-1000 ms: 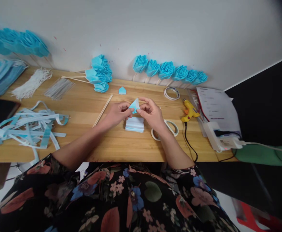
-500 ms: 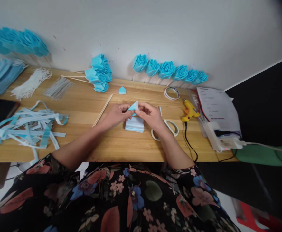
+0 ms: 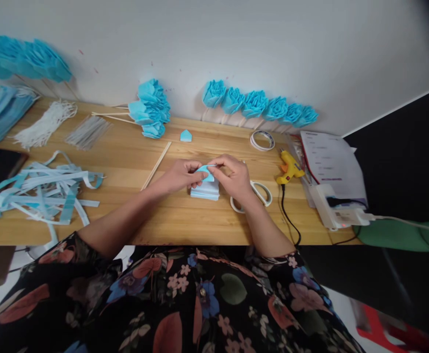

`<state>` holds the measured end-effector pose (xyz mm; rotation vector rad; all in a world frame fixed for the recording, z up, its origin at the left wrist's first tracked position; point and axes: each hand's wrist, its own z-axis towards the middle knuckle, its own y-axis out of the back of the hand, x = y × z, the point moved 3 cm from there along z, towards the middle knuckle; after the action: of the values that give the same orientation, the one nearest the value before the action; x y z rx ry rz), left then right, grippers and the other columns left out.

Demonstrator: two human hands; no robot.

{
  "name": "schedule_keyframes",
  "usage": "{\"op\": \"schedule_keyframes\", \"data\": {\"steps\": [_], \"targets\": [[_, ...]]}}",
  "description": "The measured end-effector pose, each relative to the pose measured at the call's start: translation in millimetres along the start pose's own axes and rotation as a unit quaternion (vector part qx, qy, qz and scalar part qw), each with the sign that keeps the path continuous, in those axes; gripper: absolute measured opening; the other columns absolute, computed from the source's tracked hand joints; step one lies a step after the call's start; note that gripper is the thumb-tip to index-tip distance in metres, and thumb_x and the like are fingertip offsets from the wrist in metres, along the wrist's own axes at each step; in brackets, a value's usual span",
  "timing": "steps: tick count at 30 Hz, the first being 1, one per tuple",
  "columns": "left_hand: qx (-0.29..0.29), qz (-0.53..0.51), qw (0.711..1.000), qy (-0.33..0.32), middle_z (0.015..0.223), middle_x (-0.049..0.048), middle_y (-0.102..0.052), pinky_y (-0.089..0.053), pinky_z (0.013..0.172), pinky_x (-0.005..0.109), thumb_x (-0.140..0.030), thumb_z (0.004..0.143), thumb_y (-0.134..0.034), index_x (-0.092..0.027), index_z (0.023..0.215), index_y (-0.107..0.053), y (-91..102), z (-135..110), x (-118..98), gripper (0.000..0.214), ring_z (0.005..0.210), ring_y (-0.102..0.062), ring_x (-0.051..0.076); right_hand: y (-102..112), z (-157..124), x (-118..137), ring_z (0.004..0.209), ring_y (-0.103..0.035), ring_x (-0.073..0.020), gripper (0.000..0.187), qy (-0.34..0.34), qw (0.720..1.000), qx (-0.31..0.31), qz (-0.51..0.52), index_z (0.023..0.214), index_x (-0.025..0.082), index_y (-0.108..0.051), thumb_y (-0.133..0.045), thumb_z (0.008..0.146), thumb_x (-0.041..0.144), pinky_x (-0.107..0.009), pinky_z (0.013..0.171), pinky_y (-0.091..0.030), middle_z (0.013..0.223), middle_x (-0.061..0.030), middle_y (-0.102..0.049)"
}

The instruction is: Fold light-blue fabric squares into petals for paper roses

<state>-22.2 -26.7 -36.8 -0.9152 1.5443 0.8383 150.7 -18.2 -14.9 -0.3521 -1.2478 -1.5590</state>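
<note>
Between both hands, a small folded piece of blue mask fabric (image 3: 207, 175) is pinched by its edges. My left hand (image 3: 185, 175) grips its left side between thumb and fingers. On its right upper edge, my right hand (image 3: 232, 175) closes with thumb and forefinger. Just beneath lies a stack of pale fabric pieces (image 3: 204, 191), its back part hidden by the hands and the fabric. White-handled scissors (image 3: 262, 193) lie partly under my right wrist. Farther back is a single blue folded piece (image 3: 185, 136) with a pointed top.
Blue fabric roses on sticks (image 3: 254, 104) lean against the wall. Others (image 3: 150, 110) lie left of them. A tape roll (image 3: 262, 140), a yellow glue gun (image 3: 290, 166) and a power strip (image 3: 334, 211) are right. Cut strips (image 3: 45, 189) and two sticks (image 3: 156, 165) lie left.
The blue fabric's upright pointed corner has been folded down, so it now shows a lower, flatter shape. My right fingers have shifted along its top edge.
</note>
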Motion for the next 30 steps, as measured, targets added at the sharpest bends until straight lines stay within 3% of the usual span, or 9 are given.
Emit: {"op": "schedule_keyframes", "data": {"steps": [5, 12, 22, 26, 30], "targets": [[-0.010, -0.063, 0.998, 0.003, 0.057, -0.0010, -0.059, -0.041, 0.047, 0.020, -0.037, 0.078, -0.073, -0.016, 0.069, -0.059, -1.4, -1, -5, 0.027, 0.049, -0.051, 0.008, 2, 0, 3, 0.088, -0.069, -0.0201, 0.020, 0.101, 0.993, 0.005, -0.054, 0.098, 0.029, -0.076, -0.057, 0.096, 0.030, -0.039, 0.083, -0.053, 0.095, -0.0023, -0.077], [-0.027, -0.090, 0.995, 0.013, 0.059, -0.0009, -0.060, -0.041, 0.048, 0.020, -0.038, 0.079, -0.073, -0.016, 0.069, -0.059, -2.2, -2, -4, 0.028, 0.050, -0.051, 0.007, 1, 0, 0, 0.095, -0.071, -0.0211, 0.024, 0.105, 0.992, 0.024, -0.070, 0.104, 0.032, -0.077, -0.054, 0.098, 0.027, -0.042, 0.088, -0.053, 0.102, -0.0035, -0.078], [-0.023, -0.113, 0.993, 0.012, 0.060, -0.0015, -0.059, -0.041, 0.048, 0.020, -0.043, 0.079, -0.074, -0.016, 0.071, -0.059, -4.7, -1, -1, 0.031, 0.050, -0.051, 0.007, 2, -1, 2, 0.093, -0.072, -0.0196, 0.027, 0.155, 0.984, -0.011, -0.087, 0.104, 0.030, -0.077, -0.052, 0.098, 0.022, -0.039, 0.083, -0.055, 0.101, -0.0041, -0.079], [-0.036, -0.092, 0.995, -0.001, 0.059, -0.0016, -0.059, -0.041, 0.048, 0.019, -0.040, 0.080, -0.072, -0.016, 0.070, -0.059, -3.3, -1, -2, 0.030, 0.050, -0.052, 0.007, 0, -1, 1, 0.096, -0.071, -0.0203, 0.028, 0.106, 0.991, 0.004, -0.083, 0.105, 0.031, -0.077, -0.051, 0.098, 0.025, -0.040, 0.087, -0.055, 0.102, -0.0033, -0.078], [-0.070, -0.058, 0.996, -0.011, 0.059, -0.0017, -0.060, -0.041, 0.049, 0.019, -0.034, 0.082, -0.070, -0.016, 0.071, -0.058, -0.6, 0, -3, 0.024, 0.050, -0.052, 0.007, -1, -1, -8, 0.092, -0.070, -0.0185, 0.030, -0.027, 0.999, -0.012, 0.018, 0.121, 0.030, -0.071, -0.053, 0.097, 0.036, -0.038, 0.086, -0.056, 0.104, -0.0034, -0.077]]}}
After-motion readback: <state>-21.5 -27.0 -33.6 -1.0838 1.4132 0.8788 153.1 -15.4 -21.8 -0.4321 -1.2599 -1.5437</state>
